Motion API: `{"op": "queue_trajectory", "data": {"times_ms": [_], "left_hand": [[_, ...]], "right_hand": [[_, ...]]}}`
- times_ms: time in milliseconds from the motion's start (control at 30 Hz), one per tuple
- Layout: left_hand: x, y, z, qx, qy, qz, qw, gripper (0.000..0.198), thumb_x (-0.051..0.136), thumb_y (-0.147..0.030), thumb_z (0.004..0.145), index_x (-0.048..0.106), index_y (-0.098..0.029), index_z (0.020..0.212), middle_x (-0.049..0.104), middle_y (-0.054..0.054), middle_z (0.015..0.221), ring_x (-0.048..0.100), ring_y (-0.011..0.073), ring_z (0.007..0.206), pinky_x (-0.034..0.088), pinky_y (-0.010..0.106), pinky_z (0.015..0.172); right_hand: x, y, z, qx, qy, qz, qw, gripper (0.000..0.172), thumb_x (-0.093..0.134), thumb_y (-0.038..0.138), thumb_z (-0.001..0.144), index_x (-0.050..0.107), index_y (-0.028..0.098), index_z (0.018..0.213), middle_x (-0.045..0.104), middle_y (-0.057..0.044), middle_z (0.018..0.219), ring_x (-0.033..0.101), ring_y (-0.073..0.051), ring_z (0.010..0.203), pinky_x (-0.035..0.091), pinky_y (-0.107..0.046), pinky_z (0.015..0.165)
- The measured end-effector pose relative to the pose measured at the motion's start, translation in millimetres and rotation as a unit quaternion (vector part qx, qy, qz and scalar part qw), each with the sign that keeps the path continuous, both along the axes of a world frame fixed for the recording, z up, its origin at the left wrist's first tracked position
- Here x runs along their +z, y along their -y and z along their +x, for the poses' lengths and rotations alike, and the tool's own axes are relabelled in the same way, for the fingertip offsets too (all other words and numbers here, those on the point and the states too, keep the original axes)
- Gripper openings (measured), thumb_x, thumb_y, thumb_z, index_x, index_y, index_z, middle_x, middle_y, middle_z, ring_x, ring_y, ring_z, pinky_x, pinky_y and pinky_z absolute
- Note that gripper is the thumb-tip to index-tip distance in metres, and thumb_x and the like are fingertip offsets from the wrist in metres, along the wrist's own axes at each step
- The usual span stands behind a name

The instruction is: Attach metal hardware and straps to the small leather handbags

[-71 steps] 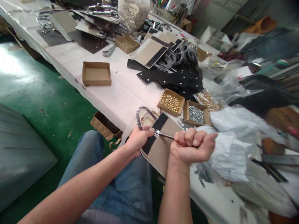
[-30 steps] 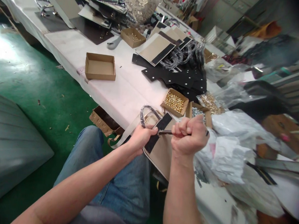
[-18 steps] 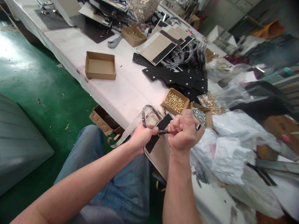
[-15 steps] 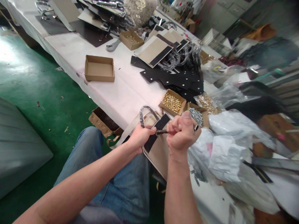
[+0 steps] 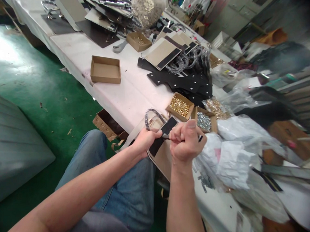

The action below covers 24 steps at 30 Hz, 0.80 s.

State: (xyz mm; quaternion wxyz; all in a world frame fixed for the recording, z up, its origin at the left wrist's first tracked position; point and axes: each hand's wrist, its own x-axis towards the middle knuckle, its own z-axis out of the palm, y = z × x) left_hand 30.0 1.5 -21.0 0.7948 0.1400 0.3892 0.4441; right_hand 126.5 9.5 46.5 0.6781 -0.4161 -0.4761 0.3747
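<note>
A beige bag panel (image 5: 164,161) with a black strip along its top lies slanted over my lap at the table's edge. Its curved handle (image 5: 147,118) is wrapped in clear plastic. My left hand (image 5: 145,140) pinches the panel's upper edge by the handle, thumb on the black strip. My right hand (image 5: 186,141) is a fist around a screwdriver (image 5: 166,136), whose shaft points left at the strip by my left thumb. The screwdriver's tip and whatever it touches are too small to make out. Most of its grip is hidden in the fist.
Small boxes of gold hardware (image 5: 180,106) and silver hardware (image 5: 204,121) stand just beyond my hands. An open cardboard box (image 5: 105,70) sits near the table's left edge. Farther back lie black strips (image 5: 181,83), stacked panels (image 5: 162,53) and a filled plastic bag (image 5: 147,9). White plastic wrapping (image 5: 234,153) lies right.
My right fist has turned and shifted slightly left, closer to my left hand, with the screwdriver still in it. My left hand keeps its hold. The view has shifted a little.
</note>
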Motion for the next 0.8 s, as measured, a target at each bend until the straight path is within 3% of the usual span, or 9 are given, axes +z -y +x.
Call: {"op": "queue_trajectory", "data": {"times_ms": [100,300,467,667,800], "left_hand": [[1.4,-1,-1,0.017,-0.017,0.007,1.0,0.022,0.089,-0.026,0.076,0.069,-0.018,0.075,0.071,0.004,0.074,0.062,0.0186,0.068,0.047,0.031,0.067],[1.7,-4,1,0.0,-0.021,-0.015,1.0,0.03,0.091,-0.034,0.076,0.065,-0.019,0.072,0.068,0.002,0.071,0.06,0.018,0.068,0.044,0.029,0.063],[2.9,-3,6,0.022,-0.057,-0.021,0.998,0.032,0.09,-0.034,0.078,0.063,-0.02,0.068,0.062,0.0,0.066,0.055,0.0157,0.064,0.04,0.027,0.059],[3.6,2,6,0.026,-0.046,-0.004,0.999,0.03,0.094,-0.039,0.078,0.072,-0.019,0.077,0.073,0.004,0.074,0.067,0.0198,0.067,0.052,0.03,0.064],[5.1,3,5,0.005,-0.029,-0.027,0.999,0.026,0.094,-0.037,0.079,0.077,-0.019,0.081,0.079,0.007,0.077,0.072,0.0236,0.065,0.059,0.035,0.065]], "right_hand": [[-1.5,0,0,-0.007,0.012,0.012,1.0,0.062,0.073,0.047,0.11,0.043,0.023,0.061,0.038,0.006,0.053,0.036,-0.009,0.044,0.023,-0.026,0.043],[-5.6,-3,10,0.01,-0.032,-0.005,0.999,0.061,0.071,0.046,0.109,0.041,0.024,0.062,0.034,0.008,0.052,0.026,-0.007,0.04,0.021,-0.026,0.041],[-11.4,-8,15,0.005,-0.084,-0.001,0.996,0.059,0.069,0.043,0.109,0.039,0.024,0.062,0.03,0.01,0.052,0.02,-0.006,0.038,0.018,-0.024,0.038],[-7.3,-1,33,0.009,-0.112,-0.009,0.994,0.06,0.07,0.047,0.107,0.036,0.024,0.064,0.028,0.011,0.054,0.019,-0.006,0.04,0.023,-0.021,0.04],[-9.8,11,58,-0.066,-0.165,0.02,0.984,0.065,0.065,0.054,0.111,0.031,0.024,0.065,0.022,0.011,0.054,0.012,-0.006,0.04,0.018,-0.022,0.038]]}}
